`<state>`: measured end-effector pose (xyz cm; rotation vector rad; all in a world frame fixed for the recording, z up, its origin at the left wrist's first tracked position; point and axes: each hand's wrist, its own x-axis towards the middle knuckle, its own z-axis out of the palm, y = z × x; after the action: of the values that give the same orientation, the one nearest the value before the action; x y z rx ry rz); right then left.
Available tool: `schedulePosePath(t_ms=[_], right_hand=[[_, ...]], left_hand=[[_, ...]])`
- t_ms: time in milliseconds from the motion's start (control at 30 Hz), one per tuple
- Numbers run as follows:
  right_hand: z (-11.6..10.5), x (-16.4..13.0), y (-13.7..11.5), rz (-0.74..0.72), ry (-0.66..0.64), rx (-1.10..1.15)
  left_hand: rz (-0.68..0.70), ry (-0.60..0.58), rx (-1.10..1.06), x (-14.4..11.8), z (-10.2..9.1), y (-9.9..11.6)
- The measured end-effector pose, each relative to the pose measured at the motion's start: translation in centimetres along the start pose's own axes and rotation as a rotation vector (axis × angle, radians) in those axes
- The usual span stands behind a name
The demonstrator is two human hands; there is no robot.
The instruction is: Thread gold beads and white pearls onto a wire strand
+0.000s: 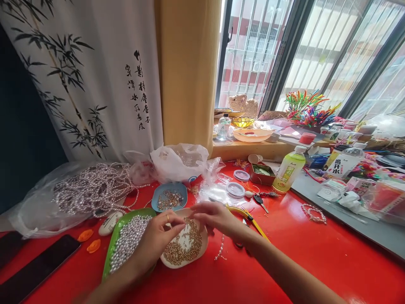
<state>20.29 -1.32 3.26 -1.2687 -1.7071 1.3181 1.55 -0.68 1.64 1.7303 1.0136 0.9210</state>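
Observation:
My left hand (163,230), with a ring on one finger, is over the left side of a cream dish (180,265) of small gold beads (191,249). Its thumb and forefinger are pinched together; anything between them is too small to make out. Above the dish's right rim my right hand (215,215) bends its fingers inward, closed, and I cannot see what they hold. A green tray (106,261) of silvery pearl beads (131,236) lies under and beside my left wrist. Behind the hands sits a blue dish (155,198) with mixed beads. A short beaded strand (220,248) lies right of the cream dish.
Yellow-handled pliers (257,228) and a key (261,203) lie beyond my right forearm. Pearl strands (91,188) in a plastic bag fill the back left. A phone (39,268) lies front left. A yellow-green drink bottle (288,171) stands beside a grey board (341,211).

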Motion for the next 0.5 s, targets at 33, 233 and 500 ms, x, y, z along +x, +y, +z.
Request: schedulePosePath(t_ms=[33, 233, 500], right_hand=[[1.2, 0.2, -0.2, 0.003, -0.033, 0.087], [1.9, 1.8, -2.2, -0.081, -0.080, 0.127], [-0.6, 1.9, -0.5, -0.061, -0.217, 0.019]], left_hand=[[0.028, 0.023, -0.009, 0.0, -0.1, 0.3], [0.120, 0.206, -0.077, 0.3, -1.7, 1.0], [0.004, 0.357, -0.522, 1.9, -4.9, -0.2]])
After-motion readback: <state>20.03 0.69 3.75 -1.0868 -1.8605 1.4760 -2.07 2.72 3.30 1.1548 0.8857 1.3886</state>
